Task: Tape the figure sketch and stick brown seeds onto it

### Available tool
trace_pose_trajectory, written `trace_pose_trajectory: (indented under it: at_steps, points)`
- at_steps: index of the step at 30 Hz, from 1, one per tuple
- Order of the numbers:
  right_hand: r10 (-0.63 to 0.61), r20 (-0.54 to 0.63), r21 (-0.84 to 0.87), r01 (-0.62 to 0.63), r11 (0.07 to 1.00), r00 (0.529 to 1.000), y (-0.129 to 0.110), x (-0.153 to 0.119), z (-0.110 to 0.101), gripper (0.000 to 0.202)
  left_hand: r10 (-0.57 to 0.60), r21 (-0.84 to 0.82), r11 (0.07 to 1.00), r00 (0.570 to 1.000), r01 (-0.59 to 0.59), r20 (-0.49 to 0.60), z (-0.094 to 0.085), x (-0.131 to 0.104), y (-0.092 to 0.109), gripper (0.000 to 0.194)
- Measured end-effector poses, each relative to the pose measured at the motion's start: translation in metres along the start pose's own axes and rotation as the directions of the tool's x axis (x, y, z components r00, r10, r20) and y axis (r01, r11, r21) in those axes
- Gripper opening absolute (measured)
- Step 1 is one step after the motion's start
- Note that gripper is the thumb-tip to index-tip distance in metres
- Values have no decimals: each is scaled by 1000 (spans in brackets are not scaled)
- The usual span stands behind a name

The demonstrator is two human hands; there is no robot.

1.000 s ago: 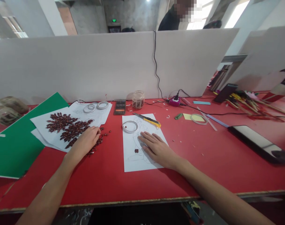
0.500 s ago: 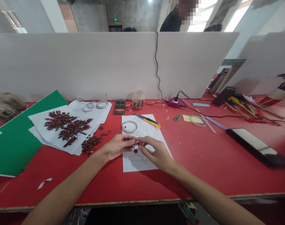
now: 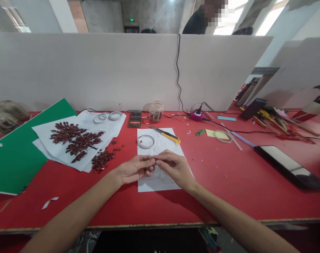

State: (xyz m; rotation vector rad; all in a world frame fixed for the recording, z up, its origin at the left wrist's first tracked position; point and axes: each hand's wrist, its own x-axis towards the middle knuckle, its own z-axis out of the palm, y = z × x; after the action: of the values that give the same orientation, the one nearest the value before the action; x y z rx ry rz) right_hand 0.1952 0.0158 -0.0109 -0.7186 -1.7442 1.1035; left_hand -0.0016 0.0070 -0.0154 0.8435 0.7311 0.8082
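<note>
My left hand (image 3: pixel 137 168) and my right hand (image 3: pixel 177 168) meet fingertip to fingertip above a white sheet with a pencil drawing (image 3: pixel 146 186). Both are closed in a pinch. Whatever lies between the tips is tiny, perhaps brownish, and mostly hidden. Beyond the hands, a ring-shaped coil (image 3: pixel 146 141) and a yellow-handled utility knife (image 3: pixel 170 137) rest on the same sheet. Left of my left hand is a loose heap of glossy reddish-brown seed-like pieces (image 3: pixel 102 161). More such pieces form a branching, leafy design (image 3: pixel 81 142) on stacked paper.
A green board (image 3: pixel 15 165) slants at the left. Along the back of the red table (image 3: pixel 228 196) stand a glass jar (image 3: pixel 156 111), a dark calculator-like device (image 3: pixel 135 119) and a purple plug block (image 3: pixel 197 115). A black phone-like slab (image 3: pixel 288 165) lies right.
My fingertips have drawn closer together, and the left fingers curl lower. The dark red pieces seen on the sheet beneath my hands are now out of sight. The view has shifted slightly.
</note>
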Motion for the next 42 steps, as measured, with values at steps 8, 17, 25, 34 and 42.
trace_pose_trajectory:
  at_steps: [8,17,25,34,42]
  points:
    - [161,46,-49,-158,986,986,9,1,-10,16,2,124,992,999,3,-38,0,-10,19,40]
    - [-50,206,-592,165,789,977,26,-8,-16,11,404,741,638,910,-210,-90,-18,-13,20,18]
    - [-30,250,-465,147,873,968,20,-7,-18,15,368,941,277,926,-196,85,-2,-16,8,16]
    - [47,186,-487,51,872,981,20,-7,-15,13,391,960,234,919,-152,50,2,-14,3,10]
    - [64,214,-428,35,903,975,20,-5,-15,19,420,962,260,907,-84,-34,3,-11,-4,9]
